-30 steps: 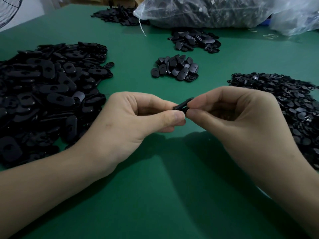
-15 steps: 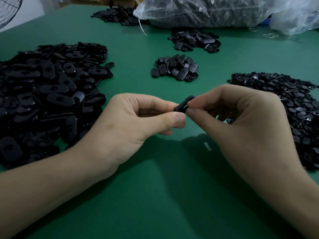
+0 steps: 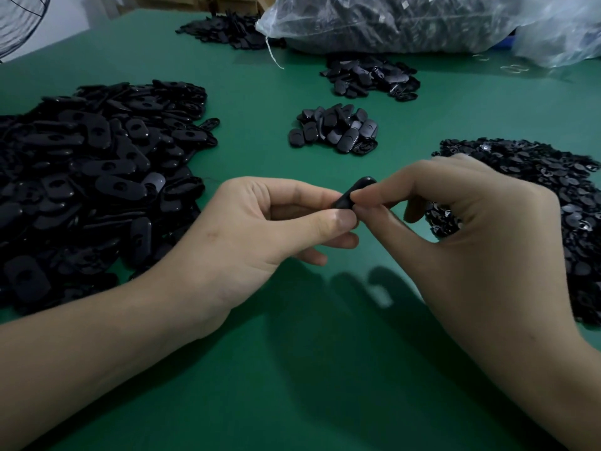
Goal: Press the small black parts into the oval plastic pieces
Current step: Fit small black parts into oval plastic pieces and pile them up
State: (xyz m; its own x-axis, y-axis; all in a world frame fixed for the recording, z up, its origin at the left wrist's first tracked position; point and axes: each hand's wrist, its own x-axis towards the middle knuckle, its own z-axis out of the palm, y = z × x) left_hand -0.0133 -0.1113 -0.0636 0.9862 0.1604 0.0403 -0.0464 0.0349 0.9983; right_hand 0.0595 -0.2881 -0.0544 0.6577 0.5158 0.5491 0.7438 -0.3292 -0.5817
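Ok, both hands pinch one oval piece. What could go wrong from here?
The left hand and right hand only pinch the oval piece; a hard press might pop it loose. Dropped, it could vanish into the black pile beside the right hand. The hands hide the joint, so a crooked fit might go unnoticed.

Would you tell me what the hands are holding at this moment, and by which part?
One oval piece, pinched between thumb and forefinger of each: the left hand at its lower end, the right hand nearer its upper end.
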